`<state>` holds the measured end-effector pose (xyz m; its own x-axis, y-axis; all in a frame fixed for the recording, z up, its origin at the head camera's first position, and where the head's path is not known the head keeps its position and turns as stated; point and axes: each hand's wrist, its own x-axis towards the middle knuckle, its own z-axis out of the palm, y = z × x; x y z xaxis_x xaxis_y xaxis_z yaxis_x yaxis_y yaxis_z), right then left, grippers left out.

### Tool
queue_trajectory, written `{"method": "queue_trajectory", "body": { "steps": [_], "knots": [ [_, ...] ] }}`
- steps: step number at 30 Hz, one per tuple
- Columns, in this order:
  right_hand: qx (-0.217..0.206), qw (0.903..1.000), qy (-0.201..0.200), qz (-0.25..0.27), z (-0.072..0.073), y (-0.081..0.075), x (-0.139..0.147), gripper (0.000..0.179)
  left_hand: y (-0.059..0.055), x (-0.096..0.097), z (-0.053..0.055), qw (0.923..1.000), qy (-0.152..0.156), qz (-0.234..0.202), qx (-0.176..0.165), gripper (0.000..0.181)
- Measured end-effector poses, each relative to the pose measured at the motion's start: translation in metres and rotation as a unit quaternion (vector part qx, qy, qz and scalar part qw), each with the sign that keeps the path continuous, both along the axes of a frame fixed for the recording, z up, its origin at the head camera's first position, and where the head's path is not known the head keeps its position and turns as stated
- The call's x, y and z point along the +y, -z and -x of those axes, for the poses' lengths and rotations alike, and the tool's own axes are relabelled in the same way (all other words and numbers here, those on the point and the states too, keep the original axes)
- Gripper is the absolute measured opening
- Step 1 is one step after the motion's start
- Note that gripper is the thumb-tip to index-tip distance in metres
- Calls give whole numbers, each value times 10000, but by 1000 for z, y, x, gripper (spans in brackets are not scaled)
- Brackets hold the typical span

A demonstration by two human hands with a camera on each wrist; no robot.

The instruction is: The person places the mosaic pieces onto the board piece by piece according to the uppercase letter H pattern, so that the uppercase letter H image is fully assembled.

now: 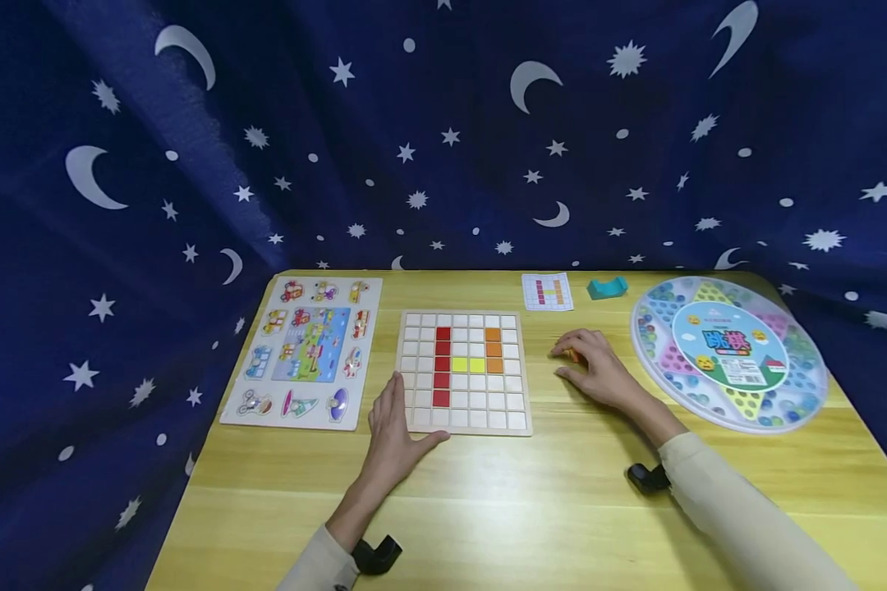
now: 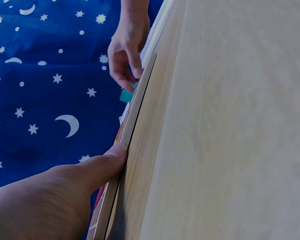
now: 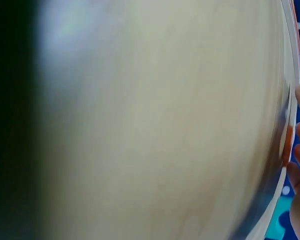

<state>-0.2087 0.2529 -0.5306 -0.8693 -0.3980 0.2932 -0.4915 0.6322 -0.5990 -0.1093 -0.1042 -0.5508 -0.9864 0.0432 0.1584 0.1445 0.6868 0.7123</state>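
Note:
A wooden grid board lies at the middle of the table. It bears a column of several red tiles, two yellow tiles and three orange tiles. My left hand rests at its lower left corner, fingers straight along the left side and thumb at the front edge. The thumb touches that edge in the left wrist view. Right of the board, my right hand is over loose orange tiles, thumb and fingers spread apart around them. The hand partly hides these tiles, so their number is unclear.
Behind the board lie a small pattern card and a teal holder-like block. A picture puzzle board is on the left. The round Chinese checkers set lies at the right, near my right forearm. A starry curtain hangs behind.

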Motion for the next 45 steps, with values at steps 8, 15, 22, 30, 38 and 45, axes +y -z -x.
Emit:
{"method": "queue_trajectory", "body": {
  "steps": [8,15,22,30,38,45],
  "knots": [
    [43,9998,204,-62,-2,9,13,24,2,-1,-1,10000,-27,50,26,122],
    [61,9998,188,1,1,10,12,19,3,0,-1,10000,-4,29,80,123],
    [-51,9998,187,-66,3,7,10,15,2,0,-1,10000,15,37,73,123],
    [-151,9997,173,13,4,6,11,14,2,0,0,10000,8,55,62,123],
    [-197,9996,202,4,5,3,10,13,2,-1,0,9999,-2,73,132,123],
    [-180,9997,190,17,6,2,11,14,2,-1,0,9999,-3,86,143,123]
  ]
}}
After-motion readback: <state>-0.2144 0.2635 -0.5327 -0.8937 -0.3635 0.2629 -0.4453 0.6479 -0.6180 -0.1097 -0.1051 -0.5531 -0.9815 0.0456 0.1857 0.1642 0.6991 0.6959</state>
